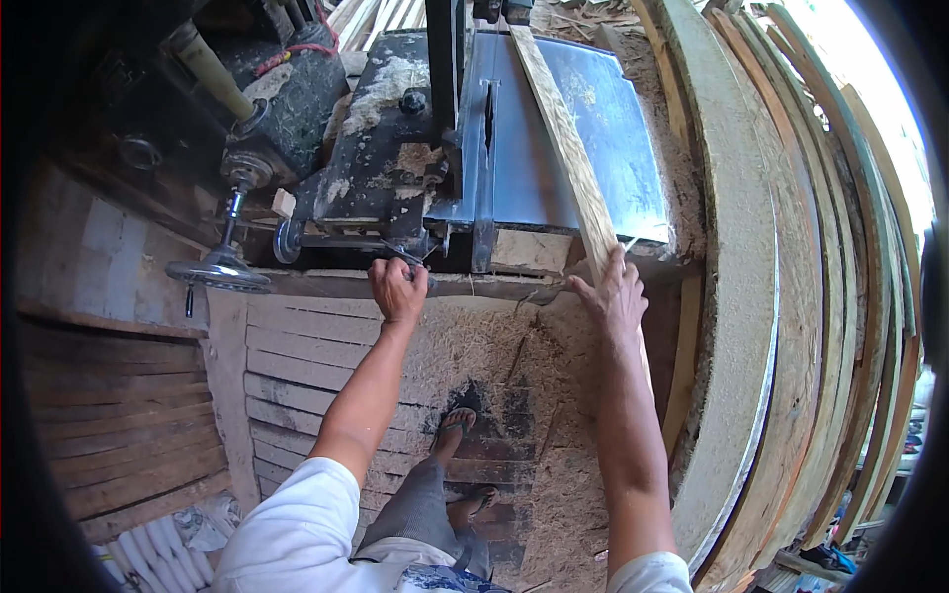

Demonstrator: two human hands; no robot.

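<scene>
My left hand (398, 291) is closed around a small dark handle or lever at the front edge of a saw machine's metal table (618, 148). Most of that handle is hidden by the fingers. Just above it sits the bracket of an upright black metal fence (445, 74). To the right, my right hand (615, 295) grips a long, narrow wood strip (568, 148) with thumb and fingers on either side. The strip lies slantwise over the table, its far end beside the machine's upper part, its near end running under my forearm.
A chrome handwheel (217, 273) stands at the left. A narrow slot (489, 114) runs in the table beside the fence. Long boards (791, 296) are stacked along the right. Sawdust (563, 435) covers the slatted wooden floor, where my sandalled feet stand.
</scene>
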